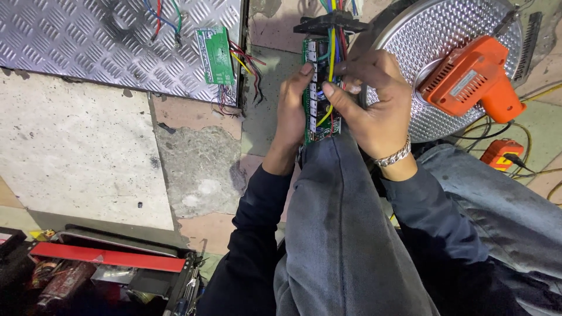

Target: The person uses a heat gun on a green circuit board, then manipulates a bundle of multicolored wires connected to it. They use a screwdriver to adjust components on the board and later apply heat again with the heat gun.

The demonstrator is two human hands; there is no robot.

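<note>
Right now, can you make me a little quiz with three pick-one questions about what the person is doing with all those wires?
1. Where does the long green circuit board rest?
A. On the person's knee
B. In the toolbox
C. On the round metal plate

2. What colour is the power drill?
A. Blue
B. Orange
C. Green

3. How is the long circuit board held?
A. By one hand only
B. By nobody
C. Between both hands

Answers:
1 A, the board sits at the end of the jeans-covered knee.
2 B, the drill lying on the round metal plate is orange.
3 C, the left hand grips one side and the right hand the other.
</note>
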